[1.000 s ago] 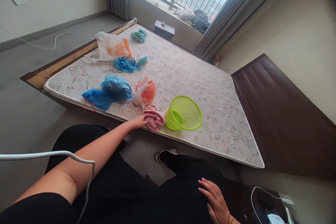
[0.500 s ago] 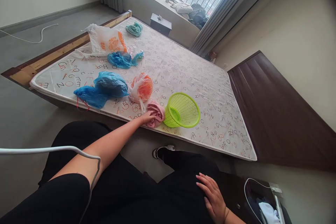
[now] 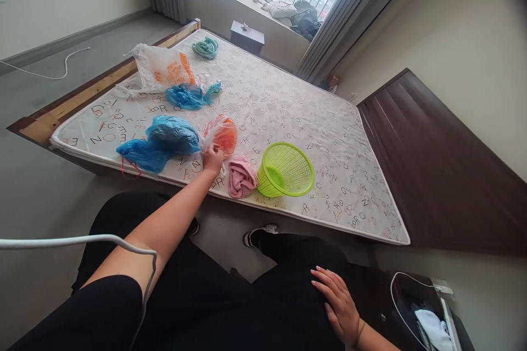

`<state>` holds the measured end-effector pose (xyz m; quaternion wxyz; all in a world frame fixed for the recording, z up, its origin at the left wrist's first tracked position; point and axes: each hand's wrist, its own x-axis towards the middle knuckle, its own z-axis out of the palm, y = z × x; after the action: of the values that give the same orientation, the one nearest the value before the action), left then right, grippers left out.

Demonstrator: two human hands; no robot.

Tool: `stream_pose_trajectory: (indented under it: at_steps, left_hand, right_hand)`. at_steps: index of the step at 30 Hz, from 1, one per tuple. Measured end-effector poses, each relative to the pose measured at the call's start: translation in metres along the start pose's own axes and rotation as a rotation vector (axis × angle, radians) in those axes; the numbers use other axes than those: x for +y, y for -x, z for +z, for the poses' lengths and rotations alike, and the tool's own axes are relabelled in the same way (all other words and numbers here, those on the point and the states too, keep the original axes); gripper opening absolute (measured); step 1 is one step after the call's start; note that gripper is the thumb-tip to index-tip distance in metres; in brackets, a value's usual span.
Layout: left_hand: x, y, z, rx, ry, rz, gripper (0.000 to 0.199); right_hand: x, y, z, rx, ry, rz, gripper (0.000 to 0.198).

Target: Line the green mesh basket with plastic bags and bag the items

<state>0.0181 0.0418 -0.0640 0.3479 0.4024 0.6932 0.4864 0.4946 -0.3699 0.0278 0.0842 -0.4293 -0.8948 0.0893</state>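
At the near edge of the mattress, my left hand [image 3: 213,159] has its fingers closed on a clear plastic bag with orange-red contents [image 3: 227,134]. Just right of it lies a crumpled pink towel [image 3: 242,178], beside a lime-green mesh basket [image 3: 286,170] that leans with its opening toward the right. A filled blue plastic bag [image 3: 173,136] rests to the left of my left hand. My right hand [image 3: 338,304] lies on my thigh, fingers stretched out and holding nothing.
Farther back on the mattress [image 3: 329,197] are another blue bag [image 3: 187,96], a white bag with orange print [image 3: 164,68] and a coiled green cloth [image 3: 206,47]. A dark headboard [image 3: 444,175] stands right. A white cable [image 3: 82,241] crosses near my left arm.
My left hand has left the pink towel and moved left and away from me to the clear bag, closing on it. My right hand still rests on my thigh.
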Motion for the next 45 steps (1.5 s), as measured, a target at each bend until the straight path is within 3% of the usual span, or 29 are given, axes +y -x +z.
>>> stream_pose_trajectory:
  at_steps: [2,5,10,13,16,19,22,25,30,34,38,40,43,45]
  left_hand:
    - [-0.005,-0.002,-0.01,0.003,0.155,-0.254,0.022]
    - [-0.015,0.007,-0.018,-0.143,0.339,-0.561,0.017]
    - [-0.009,0.019,-0.017,-0.341,0.528,-0.668,0.011]
    - [0.009,0.014,-0.017,-0.364,0.632,-0.669,0.012]
    - [0.027,0.011,-0.021,-0.276,0.678,-0.618,0.013]
    - [0.045,0.016,-0.032,-0.171,0.69,-0.487,0.011]
    - [0.063,0.028,-0.054,-0.167,0.633,-0.332,0.01]
    - [0.077,0.046,-0.085,-0.309,0.641,-0.275,0.01]
    - [0.078,0.096,-0.137,-0.607,0.631,-0.271,0.011]
    - [0.059,0.144,-0.16,-0.783,0.514,-0.321,0.013]
    - [0.042,0.181,-0.156,-0.917,0.343,-0.383,0.02]
    - [0.038,0.194,-0.146,-0.972,0.237,-0.406,0.021]
    - [0.035,0.207,-0.132,-1.075,0.133,-0.388,0.024]
    - [0.032,0.211,-0.126,-1.135,0.077,-0.331,0.026]
  right_hand:
    - [0.0,0.0,0.0,-0.001,-0.002,-0.005,0.054]
    - [0.0,-0.001,0.0,0.004,-0.014,0.0,0.054]
    - [-0.001,-0.003,0.0,0.014,-0.029,0.01,0.054]
    - [-0.001,-0.003,0.0,0.01,-0.018,0.013,0.054]
    - [-0.002,-0.005,-0.002,0.011,-0.011,0.004,0.055]
    - [-0.003,-0.01,-0.004,0.016,-0.015,-0.002,0.055]
    - [-0.004,-0.017,-0.005,0.005,-0.01,0.007,0.052]
    - [-0.005,-0.027,0.001,0.049,0.005,0.103,0.042]
    - [-0.002,-0.067,0.028,0.282,-0.012,0.367,0.022]
    - [-0.021,-0.132,0.043,0.392,-0.146,0.32,0.024]
    - [-0.067,-0.21,0.04,0.478,-0.207,0.166,0.032]
    - [-0.089,-0.24,0.04,0.447,-0.227,0.101,0.038]
    - [-0.104,-0.263,0.05,0.321,-0.174,0.058,0.051]
    - [-0.099,-0.266,0.063,0.259,-0.19,0.094,0.043]
